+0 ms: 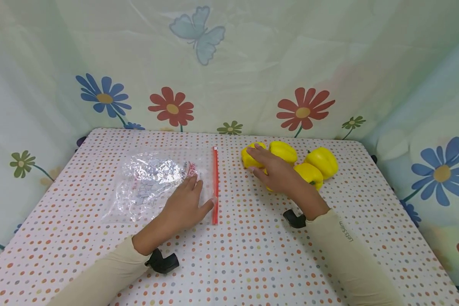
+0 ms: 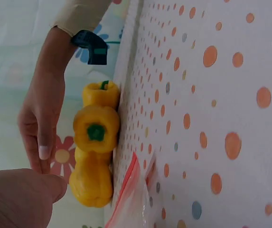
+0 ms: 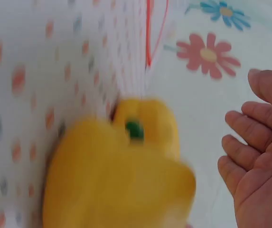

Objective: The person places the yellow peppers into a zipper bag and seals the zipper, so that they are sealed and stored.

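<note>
At least 4 yellow bell peppers point(image 1: 309, 172) sit in a cluster right of the clear bag point(image 1: 149, 170). The right hand point(image 1: 277, 172) hovers above them, fingers loosely extended, thumb apart, pinching nothing. The left hand point(image 1: 183, 204) is over the bag, fingers extended, thumb toward its red zip strip point(image 1: 215, 178); contact, I cannot tell. The step looks like reaching for a pepper; grasping calls for lowering and curling the right fingers.

Hands point(image 1: 183, 206): two were counted
Yellow peppers point(image 1: 322, 162): four were plainly seen — a fifth was mostly hidden in head view
Clear bag point(image 1: 149, 182): one was counted
Black wrist pieces point(image 1: 164, 262): two were seen
Printed butterfly point(image 1: 199, 36): one was shown
</note>
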### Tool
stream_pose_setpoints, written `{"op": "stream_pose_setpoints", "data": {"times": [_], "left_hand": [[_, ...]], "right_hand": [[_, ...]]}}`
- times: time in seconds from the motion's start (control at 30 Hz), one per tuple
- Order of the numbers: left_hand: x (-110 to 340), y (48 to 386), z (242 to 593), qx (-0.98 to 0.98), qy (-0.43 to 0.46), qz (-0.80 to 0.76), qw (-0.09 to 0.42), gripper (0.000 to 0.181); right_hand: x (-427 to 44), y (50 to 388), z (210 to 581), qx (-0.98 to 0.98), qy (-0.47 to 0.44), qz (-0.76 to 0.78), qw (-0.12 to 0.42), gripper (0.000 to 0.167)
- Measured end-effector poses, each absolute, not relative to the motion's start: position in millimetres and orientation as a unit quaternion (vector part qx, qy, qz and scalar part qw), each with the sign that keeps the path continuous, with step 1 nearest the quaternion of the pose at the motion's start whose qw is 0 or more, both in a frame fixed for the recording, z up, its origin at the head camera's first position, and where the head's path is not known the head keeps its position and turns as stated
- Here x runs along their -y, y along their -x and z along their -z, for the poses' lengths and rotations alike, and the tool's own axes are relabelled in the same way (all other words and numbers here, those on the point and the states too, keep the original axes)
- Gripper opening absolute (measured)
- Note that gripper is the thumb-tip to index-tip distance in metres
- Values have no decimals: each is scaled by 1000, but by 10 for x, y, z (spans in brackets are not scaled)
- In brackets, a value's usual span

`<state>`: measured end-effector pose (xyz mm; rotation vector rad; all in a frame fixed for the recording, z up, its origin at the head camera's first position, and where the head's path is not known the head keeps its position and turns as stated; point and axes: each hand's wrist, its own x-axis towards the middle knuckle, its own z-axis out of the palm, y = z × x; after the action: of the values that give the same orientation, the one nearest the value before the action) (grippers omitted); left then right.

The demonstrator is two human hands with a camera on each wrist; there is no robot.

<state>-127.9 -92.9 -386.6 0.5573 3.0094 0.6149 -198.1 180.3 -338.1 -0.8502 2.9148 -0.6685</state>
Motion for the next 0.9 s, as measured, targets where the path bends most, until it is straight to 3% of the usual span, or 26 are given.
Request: {"op": "stream_pose_setpoints", "data": {"times": [0.27, 0.53, 0.9], "left_hand": [[796, 1243, 3974, -964, -155, -214, 21, 82], [706, 1285, 4117, -974, -129, -179, 45, 97], [704, 1287, 4154, -976, -113, -180, 53, 85]], "right_hand": [[-1531, 1930, 3536, -922, 330, 201, 32, 54], [-1353, 2035, 3780, -920, 344, 172, 80, 48], [-1211, 2102, 3880, -922, 332, 153, 127, 48]]}}
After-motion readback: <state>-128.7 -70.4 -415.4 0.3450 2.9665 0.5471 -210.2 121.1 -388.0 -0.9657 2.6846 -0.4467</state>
